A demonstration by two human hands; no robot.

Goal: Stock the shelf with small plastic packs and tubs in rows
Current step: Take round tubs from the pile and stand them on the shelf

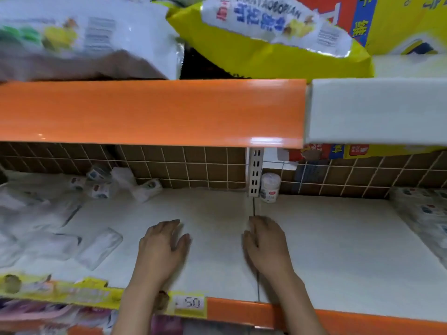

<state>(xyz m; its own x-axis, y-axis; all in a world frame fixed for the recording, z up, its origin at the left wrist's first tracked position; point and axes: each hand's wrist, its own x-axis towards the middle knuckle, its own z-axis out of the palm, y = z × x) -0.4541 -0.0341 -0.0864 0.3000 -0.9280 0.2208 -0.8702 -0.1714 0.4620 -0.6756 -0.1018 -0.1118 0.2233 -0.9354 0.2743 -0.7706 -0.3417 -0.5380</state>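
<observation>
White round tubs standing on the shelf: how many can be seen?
1. A single white tub stands upright at the back of the shelf, just right of the slotted upright post. Others may be hidden among the blurred packs at back left.

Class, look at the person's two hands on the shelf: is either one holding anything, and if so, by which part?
Nothing is held. The left hand and the right hand both lie on the bare white shelf, fingers relaxed, away from the packs.
</observation>
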